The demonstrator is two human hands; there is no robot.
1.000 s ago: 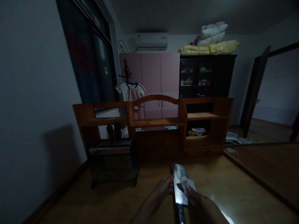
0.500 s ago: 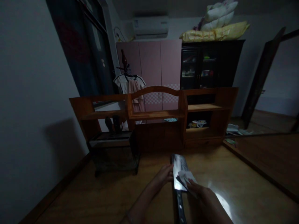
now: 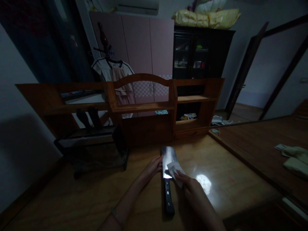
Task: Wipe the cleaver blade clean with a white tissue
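Observation:
A cleaver (image 3: 167, 160) with a broad shiny blade and a black riveted handle (image 3: 168, 197) lies flat on the wooden desk (image 3: 101, 195), handle pointing toward me. My left hand (image 3: 152, 167) rests against the blade's left edge, fingers curled on it. My right hand (image 3: 190, 186) pinches a small white tissue (image 3: 173, 169) and presses it onto the blade near the handle end.
A wooden shelf unit (image 3: 141, 106) stands along the desk's far edge. A dark rack (image 3: 89, 138) with dark objects sits at the left. To the right a lower wooden surface holds pale cloths (image 3: 292, 157). Pink and black wardrobes stand behind.
The view has tilted down and shifted, showing the whole knife handle. My right hand with the tissue has stayed on the blade near the handle; my left hand still steadies the blade edge.

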